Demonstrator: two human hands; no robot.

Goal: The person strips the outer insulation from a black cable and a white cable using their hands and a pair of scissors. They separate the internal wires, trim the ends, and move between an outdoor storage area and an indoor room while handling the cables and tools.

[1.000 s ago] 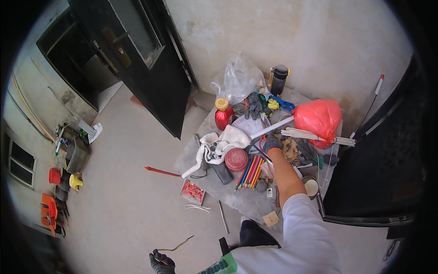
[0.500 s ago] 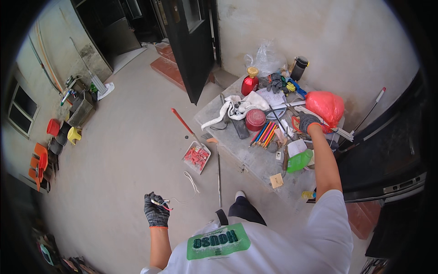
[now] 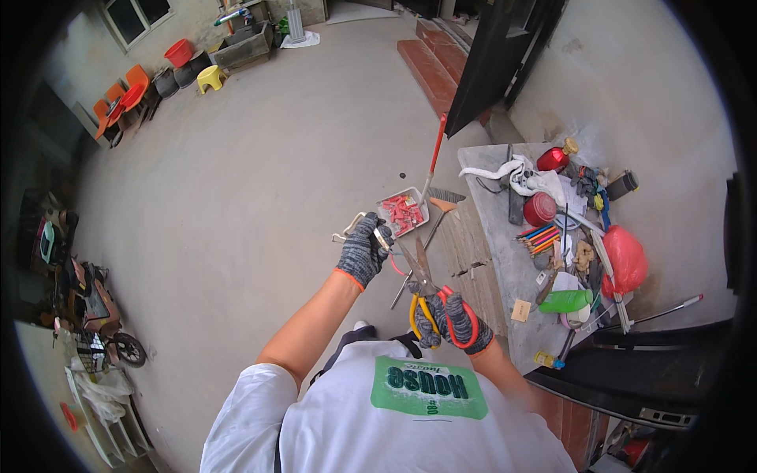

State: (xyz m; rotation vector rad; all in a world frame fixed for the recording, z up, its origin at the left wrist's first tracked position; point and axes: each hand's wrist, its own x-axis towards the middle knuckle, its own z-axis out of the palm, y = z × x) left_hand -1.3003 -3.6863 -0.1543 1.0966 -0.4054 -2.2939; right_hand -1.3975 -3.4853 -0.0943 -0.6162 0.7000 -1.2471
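Observation:
My left hand [image 3: 365,251], in a grey knit glove with an orange cuff, is closed around a white cable [image 3: 348,226]. A thin red wire [image 3: 395,265] sticks out below the fingers. My right hand [image 3: 451,317], gloved alike, grips a pair of scissors [image 3: 423,276] with one yellow and one red handle loop. The blades stand apart and point up toward my left hand, close to the wire. Whether they touch it I cannot tell. Just beyond my left hand, a white dustpan [image 3: 419,223] with red scraps and a long red handle rests on the floor.
On my right, a grey table [image 3: 497,229] holds coloured pencils [image 3: 541,238], a green bottle [image 3: 566,300], a red bag [image 3: 624,260] and a red round container [image 3: 540,209]. A broom [image 3: 443,204] lies beside the dustpan. Orange chairs [image 3: 136,83] and a yellow stool [image 3: 210,78] stand far left.
My right hand has left the table with the scissors and come beside my left. My left hand has moved up and right with the cable. The view has swung left.

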